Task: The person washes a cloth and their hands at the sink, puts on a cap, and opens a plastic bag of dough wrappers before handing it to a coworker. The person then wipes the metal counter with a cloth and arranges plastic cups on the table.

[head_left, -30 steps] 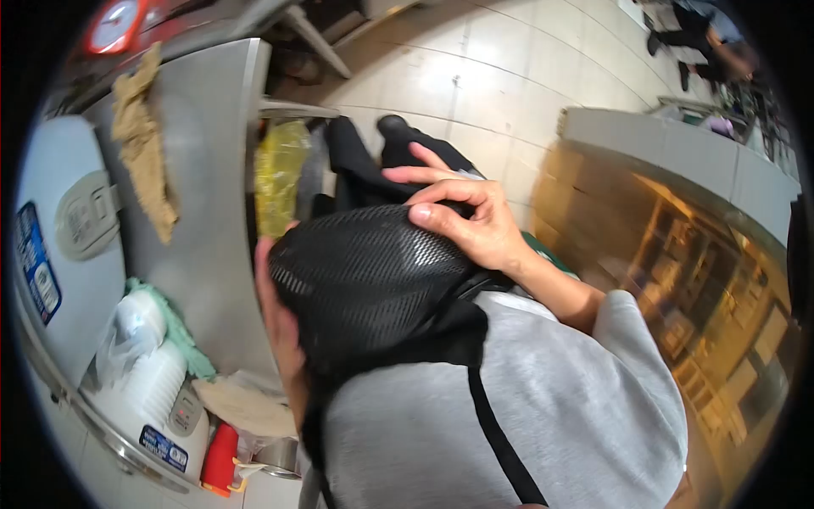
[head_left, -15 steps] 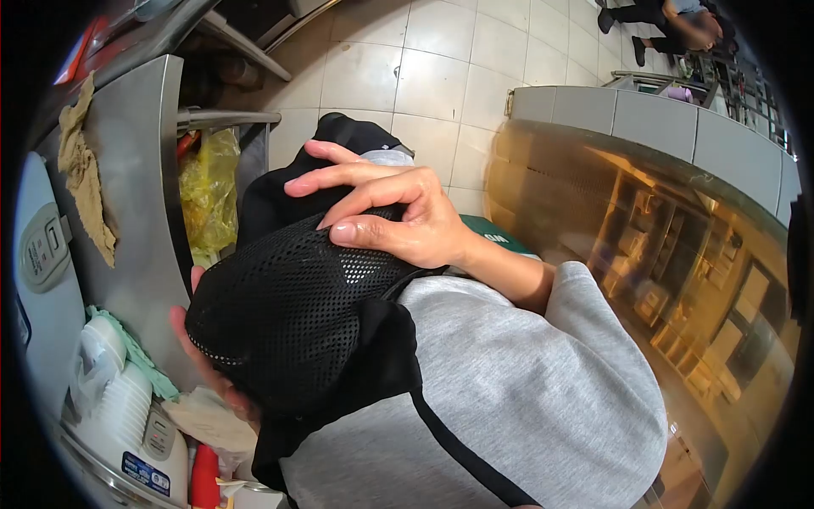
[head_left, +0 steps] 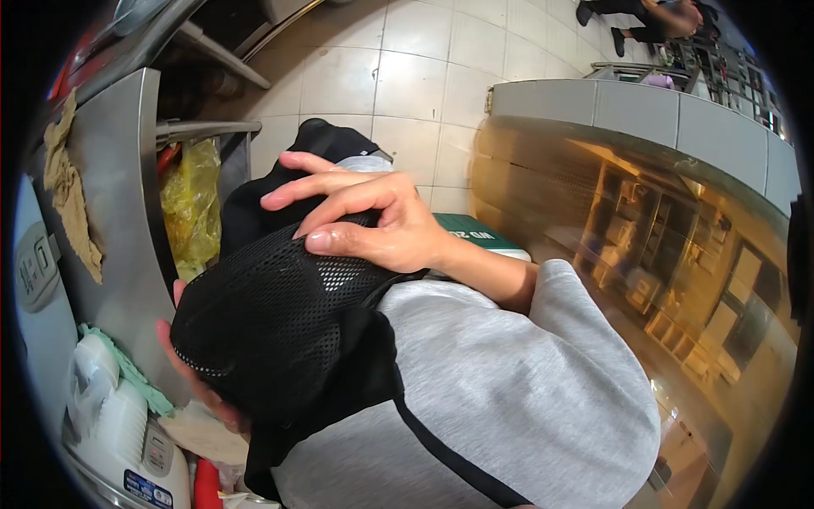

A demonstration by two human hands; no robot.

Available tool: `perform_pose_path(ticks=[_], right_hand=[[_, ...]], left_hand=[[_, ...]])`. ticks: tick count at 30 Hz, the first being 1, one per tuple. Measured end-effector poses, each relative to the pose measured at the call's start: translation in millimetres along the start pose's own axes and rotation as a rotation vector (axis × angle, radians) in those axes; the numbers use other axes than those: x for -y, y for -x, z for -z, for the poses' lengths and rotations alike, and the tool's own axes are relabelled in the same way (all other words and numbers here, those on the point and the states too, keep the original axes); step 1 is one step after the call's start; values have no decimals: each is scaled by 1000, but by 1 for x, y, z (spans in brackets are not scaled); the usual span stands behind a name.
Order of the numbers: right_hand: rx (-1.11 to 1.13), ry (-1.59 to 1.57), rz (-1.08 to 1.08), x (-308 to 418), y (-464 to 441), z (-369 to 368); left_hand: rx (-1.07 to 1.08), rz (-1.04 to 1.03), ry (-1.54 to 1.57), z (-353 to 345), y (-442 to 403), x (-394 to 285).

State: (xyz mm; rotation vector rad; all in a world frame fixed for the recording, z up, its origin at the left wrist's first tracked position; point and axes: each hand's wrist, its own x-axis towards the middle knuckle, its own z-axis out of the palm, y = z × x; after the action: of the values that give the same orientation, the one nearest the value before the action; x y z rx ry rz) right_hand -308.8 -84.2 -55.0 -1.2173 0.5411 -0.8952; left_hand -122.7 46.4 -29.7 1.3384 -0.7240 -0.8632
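Note:
A black mesh cap (head_left: 263,314) fills the middle left of the view, held between both my hands. My right hand (head_left: 365,212) pinches the mesh near its upper edge with thumb and index finger, the other fingers spread. Along the cap's lower left side, my left hand (head_left: 199,377) supports it from beneath, mostly hidden behind the fabric. A black strap (head_left: 449,454) runs across the grey shirt (head_left: 509,365) below the cap.
A steel counter side (head_left: 110,187) with a brown cloth (head_left: 72,191) stands at left, beside a yellow plastic bag (head_left: 191,204). White rice cookers (head_left: 140,450) are lower left. A grey ledge (head_left: 636,106) and glossy amber panel stand right. A person (head_left: 653,17) is far off.
The view has swung, so the cap, my hands and the surroundings appear further left. My right hand keeps its pinch on the mesh, and my left hand stays along the cap's side.

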Motion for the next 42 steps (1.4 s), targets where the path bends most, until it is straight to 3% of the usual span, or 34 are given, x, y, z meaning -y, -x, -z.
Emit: perform_pose_path(ticks=[21,29,30,31,33,35,37,39,41,42], right_hand=[[13,-29,-38,-2,0,-1],[-2,-34,-57,1,0,2],[-19,-30,-71,2,0,3],[-34,-30,-81,3,-3,3],[-76,32,-163,-3,-11,10],[-254,176,-295,-13,-24,14],[-367,149,-615,-29,-31,32],[-391,123,-706,-59,-24,62],[-337,242,-852,-82,-14,92],[-287,368,-864,-85,-14,99]], left_hand=[[336,-42,-47,23,-5,-8],[76,-2,52,-9,5,-6],[86,41,211,-4,3,4],[100,80,366,6,-3,16],[353,42,342,18,-32,28],[267,290,296,7,-59,30],[234,528,24,-27,-78,19],[270,651,-104,-35,-93,48],[307,1058,159,-46,-105,76],[380,1138,202,-36,-109,104]])
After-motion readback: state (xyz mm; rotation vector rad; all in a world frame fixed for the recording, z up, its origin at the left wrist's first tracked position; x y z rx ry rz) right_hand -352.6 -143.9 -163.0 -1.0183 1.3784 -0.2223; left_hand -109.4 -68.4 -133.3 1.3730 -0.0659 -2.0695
